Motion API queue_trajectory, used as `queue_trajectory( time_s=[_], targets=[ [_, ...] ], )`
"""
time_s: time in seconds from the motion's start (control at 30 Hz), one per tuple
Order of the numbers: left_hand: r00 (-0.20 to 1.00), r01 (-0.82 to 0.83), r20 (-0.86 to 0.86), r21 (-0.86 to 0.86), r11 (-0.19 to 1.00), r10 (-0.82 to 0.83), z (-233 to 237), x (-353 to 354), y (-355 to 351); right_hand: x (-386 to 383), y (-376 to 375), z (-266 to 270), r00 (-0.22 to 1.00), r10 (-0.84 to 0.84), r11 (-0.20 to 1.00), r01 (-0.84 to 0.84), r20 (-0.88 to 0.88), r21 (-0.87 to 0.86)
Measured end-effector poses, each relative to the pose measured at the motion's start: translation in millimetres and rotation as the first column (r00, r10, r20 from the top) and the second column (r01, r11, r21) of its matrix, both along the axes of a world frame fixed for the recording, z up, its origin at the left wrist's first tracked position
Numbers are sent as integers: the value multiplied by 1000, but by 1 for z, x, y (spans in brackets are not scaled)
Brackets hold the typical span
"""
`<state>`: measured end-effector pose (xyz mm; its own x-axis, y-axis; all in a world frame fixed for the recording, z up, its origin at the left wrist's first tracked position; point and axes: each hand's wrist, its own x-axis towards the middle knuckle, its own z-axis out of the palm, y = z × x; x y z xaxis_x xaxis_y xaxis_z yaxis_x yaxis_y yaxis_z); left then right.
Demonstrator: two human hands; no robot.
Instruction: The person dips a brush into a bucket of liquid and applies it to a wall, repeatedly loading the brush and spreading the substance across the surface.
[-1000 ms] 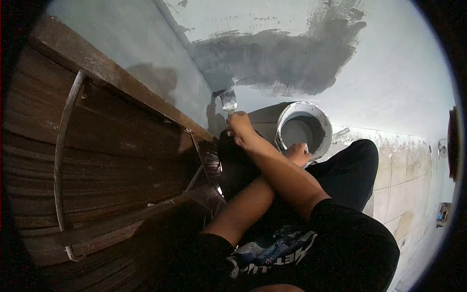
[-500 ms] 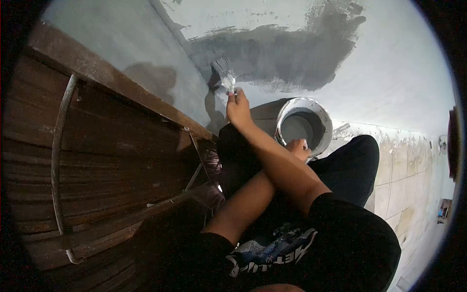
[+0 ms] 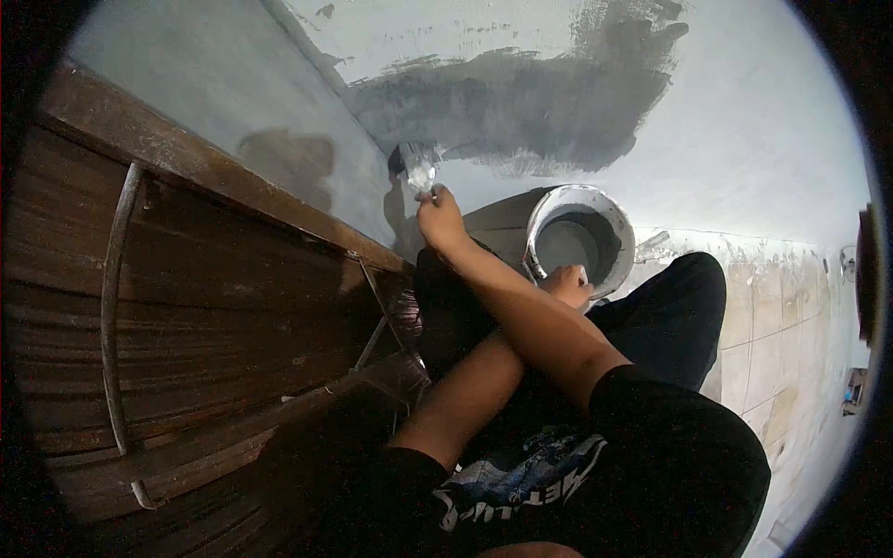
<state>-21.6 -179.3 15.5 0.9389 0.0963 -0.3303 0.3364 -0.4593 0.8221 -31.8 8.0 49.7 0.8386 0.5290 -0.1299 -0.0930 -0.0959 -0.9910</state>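
Note:
My right hand (image 3: 441, 219) is closed around a paintbrush (image 3: 420, 175) smeared with whitish paint. Its bristles lie against the wall near the inner corner, at the lower left end of a dark grey painted patch (image 3: 502, 102). Crossing beneath my right forearm, my left arm reaches to a bucket (image 3: 625, 221), where my left hand (image 3: 567, 286) grips the near side at the rim or handle. Grey paint (image 3: 567, 244) fills part of the bucket, and its rim is crusted with white and grey. The fingers of my left hand are partly hidden.
On the left stands a dark brown wooden panel (image 3: 233, 279) with a curved metal bar (image 3: 113, 307). Floor tiles (image 3: 758, 316) with paint stains run along the wall at right. My bent knee (image 3: 693, 279) is close beside the bucket.
My right hand has moved the paintbrush down the wall and slightly left, lower in the corner. The left hand stays at the bucket. The view has shifted a little.

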Motion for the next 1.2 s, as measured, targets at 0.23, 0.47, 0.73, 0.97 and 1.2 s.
queue_trajectory(
  time_s=[0.23, 0.47, 0.73, 0.97, 1.2],
  targets=[
    [996, -28, 90, -10, 1000, 29, -15, 3, -2, -18, -10, 19, 998, 43, 996, -47, 50, 70],
    [990, -123, 70, -50, 991, 126, -15, 2, -3, -9, 0, 19, 985, -8, 1000, 3, 172, 30],
    [986, -154, 49, -108, 982, 160, -31, 10, -5, -2, 12, 2, 993, 78, 996, -73, -91, 51],
    [995, -53, 81, -94, 994, 61, -20, 7, -4, -19, -9, 70, 895, 97, 991, -46, -436, 125],
    [988, -150, 34, -82, 985, 153, -19, 10, -5, 7, -24, 60, 842, 261, 960, -174, -473, 220]
  ],
)
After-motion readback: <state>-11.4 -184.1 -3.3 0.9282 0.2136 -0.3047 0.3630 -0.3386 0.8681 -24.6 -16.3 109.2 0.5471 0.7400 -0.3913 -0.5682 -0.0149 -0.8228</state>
